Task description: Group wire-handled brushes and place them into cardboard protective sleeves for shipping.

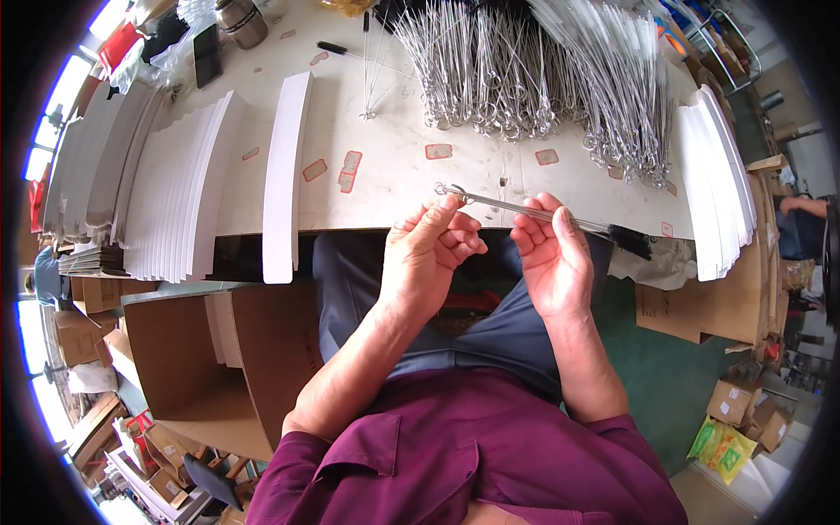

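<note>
Just over the table's near edge, my two hands hold a small bunch of thin wire-handled cleaning brushes (500, 205). Their looped ends point left and their black bristles (632, 241) lie to the right. My left hand (418, 258) pinches beside the loops between thumb and forefinger. The thumb and fingers of my right hand (558, 267) close on the wire shafts nearer the bristles. How many brushes are in the bunch cannot be made out. Past my hands, a large heap of similar brushes (490, 79) covers the back of the table, loops facing me.
Folded white cartons (179, 188) line the left, with one long white carton (284, 175) apart. More white cartons (719, 188) stand right. A few loose brushes (368, 83), a phone (207, 56) and a metal flask (242, 24) lie farther back. An open cardboard box (280, 363) sits lower left.
</note>
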Motion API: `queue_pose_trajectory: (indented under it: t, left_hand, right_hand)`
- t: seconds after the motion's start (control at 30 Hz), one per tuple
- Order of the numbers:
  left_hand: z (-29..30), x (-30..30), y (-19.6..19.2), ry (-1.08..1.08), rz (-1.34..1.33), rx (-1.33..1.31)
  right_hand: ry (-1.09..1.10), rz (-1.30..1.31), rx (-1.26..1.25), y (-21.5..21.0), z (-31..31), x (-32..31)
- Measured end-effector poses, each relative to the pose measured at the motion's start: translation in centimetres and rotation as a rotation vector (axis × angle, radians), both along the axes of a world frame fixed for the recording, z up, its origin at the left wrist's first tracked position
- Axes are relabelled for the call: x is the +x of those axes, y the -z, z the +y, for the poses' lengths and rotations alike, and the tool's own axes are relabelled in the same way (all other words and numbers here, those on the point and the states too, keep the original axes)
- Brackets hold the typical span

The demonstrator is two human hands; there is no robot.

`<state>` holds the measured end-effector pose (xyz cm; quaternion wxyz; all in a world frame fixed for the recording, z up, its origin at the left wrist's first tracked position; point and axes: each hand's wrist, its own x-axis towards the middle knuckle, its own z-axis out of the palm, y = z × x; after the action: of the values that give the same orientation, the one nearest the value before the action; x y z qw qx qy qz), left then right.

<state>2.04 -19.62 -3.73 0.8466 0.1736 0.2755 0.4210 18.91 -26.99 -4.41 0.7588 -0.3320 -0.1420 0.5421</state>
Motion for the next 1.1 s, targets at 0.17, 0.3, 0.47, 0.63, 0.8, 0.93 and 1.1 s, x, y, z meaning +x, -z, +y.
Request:
queue_pose_trajectory:
  t: [0.17, 0.3, 0.47, 0.63, 0.8, 0.93, 1.1]
  left_hand:
    - [0.0, -0.2, 0.2, -0.016, 0.029, 0.067]
    - [0.7, -0.9, 0.1, 0.088, 0.006, 0.065]
    - [1.6, -1.2, -0.7, 0.102, 0.068, 0.127]
    - [1.5, -1.2, -0.9, 0.152, 0.125, 0.097]
    - [1.6, -1.4, 0.8, 0.322, -0.171, 0.063]
    - [1.5, -1.1, 0.5, 0.429, -0.135, 0.056]
    - [0.9, -0.3, -0.2, 0.522, 0.227, 0.052]
  right_hand:
    - [-0.028, 0.013, -0.022, 0.2, -0.1, 0.0]
    - [-0.026, 0.063, -0.025, 0.4, -0.1, 1.0]
    - [0.028, -0.004, -0.034, 0.1, 0.2, 1.7]
    - [0.032, -0.016, -0.026, 0.2, 0.4, 2.6]
    - [0.015, -0.029, -0.012, 0.1, 0.2, 2.9]
    - [0.012, -0.029, -0.074, -0.3, 0.3, 2.4]
    - [-0.061, -0.056, 0.005, 0.0, 0.6, 2.8]
